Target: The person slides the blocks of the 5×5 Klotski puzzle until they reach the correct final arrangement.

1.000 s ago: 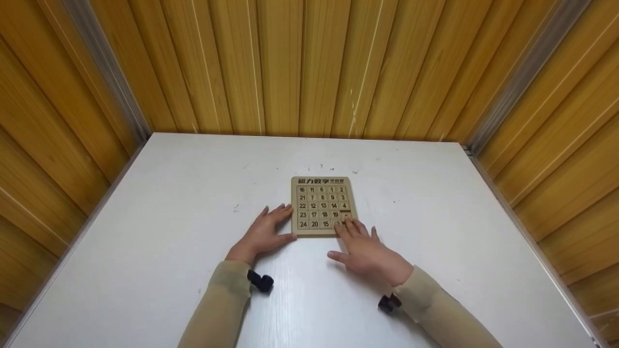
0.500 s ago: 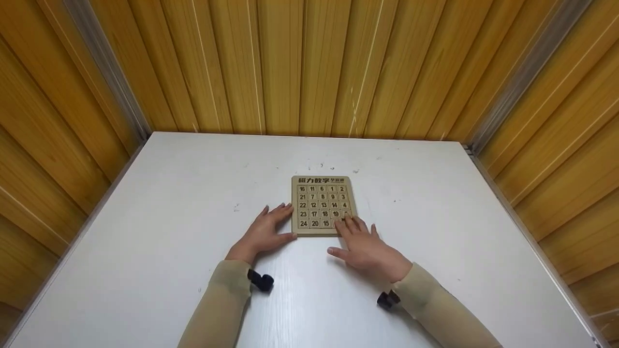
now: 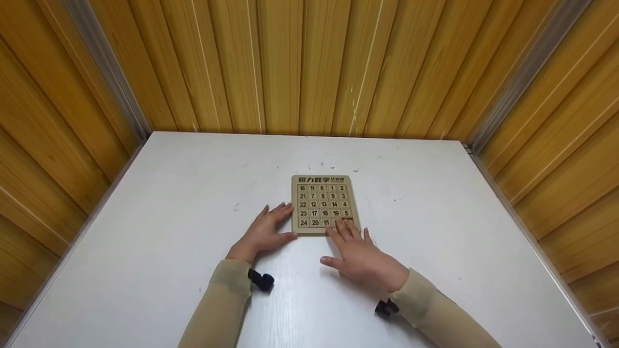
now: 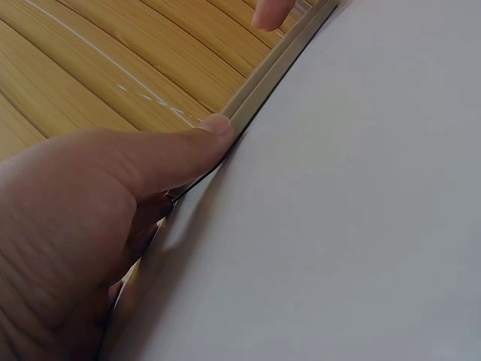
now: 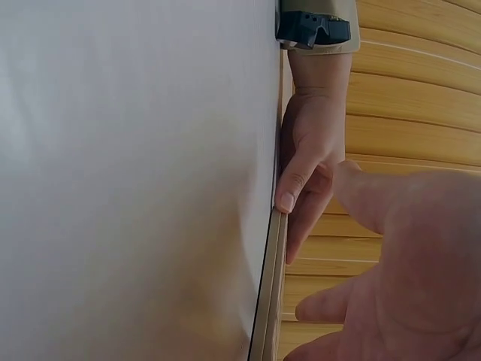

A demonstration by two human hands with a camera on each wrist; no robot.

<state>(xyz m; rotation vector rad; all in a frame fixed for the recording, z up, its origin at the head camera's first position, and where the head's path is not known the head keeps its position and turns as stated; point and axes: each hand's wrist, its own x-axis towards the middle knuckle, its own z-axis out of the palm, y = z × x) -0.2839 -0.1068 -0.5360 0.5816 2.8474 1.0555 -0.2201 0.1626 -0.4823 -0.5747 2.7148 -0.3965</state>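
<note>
A wooden number sliding puzzle (image 3: 318, 200) lies flat on the white table in the head view, its number tiles in rows under a printed title. My left hand (image 3: 263, 233) rests against its left side, fingers straight, with the thumb at the near left corner. In the left wrist view that thumb (image 4: 188, 150) touches the puzzle's edge (image 4: 259, 90). The right hand (image 3: 365, 256) is spread, its fingertips on the bottom row near the right corner, covering a tile there. A dark gap shows beneath tile 5 (image 3: 346, 213). The right wrist view shows both hands and the puzzle's side.
The white table (image 3: 203, 169) stretches around the puzzle, with small dark marks beyond it. Yellow wood-patterned panels (image 3: 309, 67) stand at the back and both sides. Each forearm carries a small black camera, one at the left wrist (image 3: 261, 280).
Tile 5 has slid away from me, closing the gap under tile 4, and a gap now shows below it. My right hand has moved nearer and slightly left. The left hand keeps its place.
</note>
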